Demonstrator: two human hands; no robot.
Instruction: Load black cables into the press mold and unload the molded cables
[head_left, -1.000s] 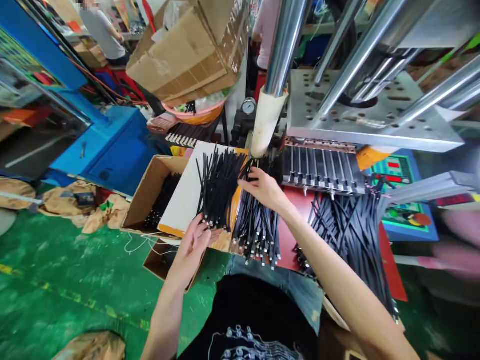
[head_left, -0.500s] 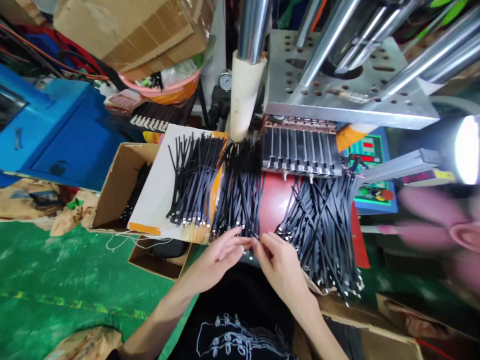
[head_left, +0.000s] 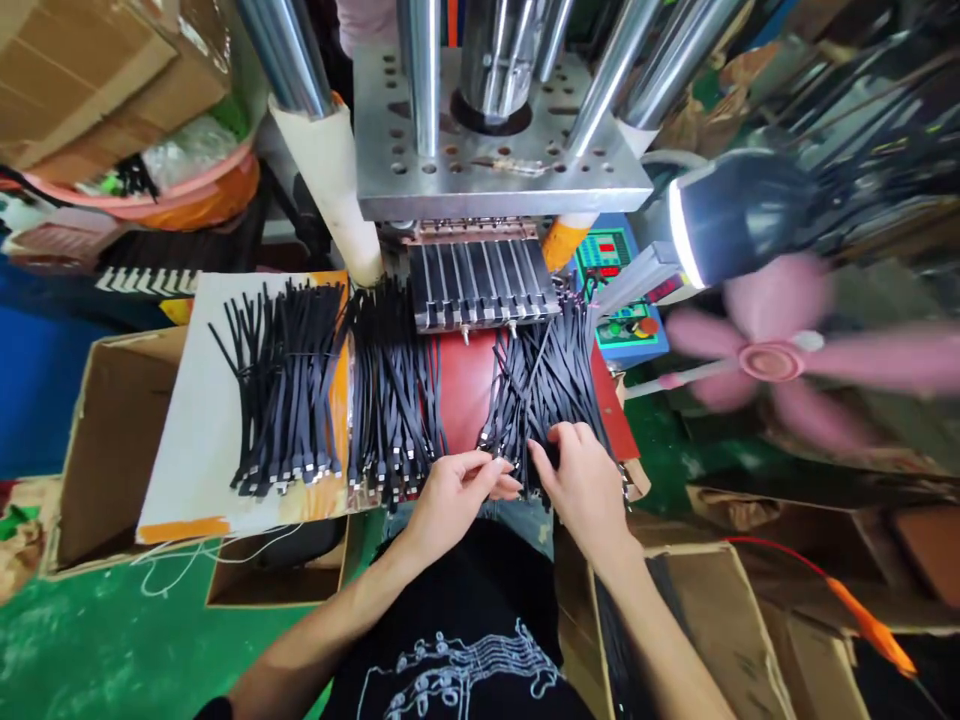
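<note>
Black cables with metal plug ends lie in three bunches: a left bunch [head_left: 289,385] on a white board [head_left: 187,420], a middle bunch [head_left: 394,390], and a right bunch [head_left: 551,370] on the red surface [head_left: 465,385]. My left hand [head_left: 461,490] is at the near edge between the middle and right bunches, thumb and fingers pinched together; what they hold is too small to make out. Over the near ends of the right bunch is my right hand [head_left: 574,480], thumb and fingers apart, at the cables.
A metal press [head_left: 495,190] with a ribbed block stands behind the cables. To the right are a control box [head_left: 622,300], a lamp [head_left: 735,220] and a spinning pink fan [head_left: 772,360]. Cardboard boxes [head_left: 112,440] sit at both sides.
The view has turned to the right. My right hand has parted from my left and moved over the right bunch, its fingers spreading. My left hand has left the middle bunch's ends.
</note>
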